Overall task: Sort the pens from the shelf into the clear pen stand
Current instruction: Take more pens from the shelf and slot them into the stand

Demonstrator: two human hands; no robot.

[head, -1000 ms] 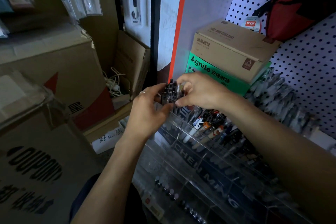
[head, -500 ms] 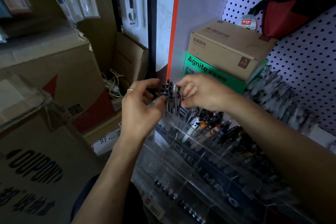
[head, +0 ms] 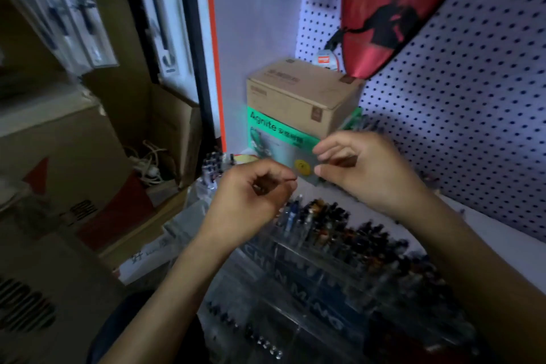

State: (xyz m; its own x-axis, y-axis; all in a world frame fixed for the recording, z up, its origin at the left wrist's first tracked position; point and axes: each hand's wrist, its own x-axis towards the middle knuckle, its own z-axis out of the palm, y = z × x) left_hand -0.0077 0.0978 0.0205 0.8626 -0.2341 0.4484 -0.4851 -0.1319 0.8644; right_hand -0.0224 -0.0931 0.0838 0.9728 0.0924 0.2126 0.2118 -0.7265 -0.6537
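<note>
Pens (head: 213, 163) stood bunched upright in the far-left compartment of the clear pen stand (head: 298, 263), probably dropped there as one sorted batch. Just right of them the left hand (head: 251, 201) hovered with fingers loosely curled round nothing I could make out; the right hand (head: 363, 170) hung likewise empty before the green Agnite box (head: 274, 130). Half a second earlier both hands had pinched that bundle; now they had let go and shifted rightward.

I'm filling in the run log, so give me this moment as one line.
left hand: loosely curled, empty | right hand: loosely curled, empty | black pens: bunched upright in clear pen stand, left end | frame blurred
</note>
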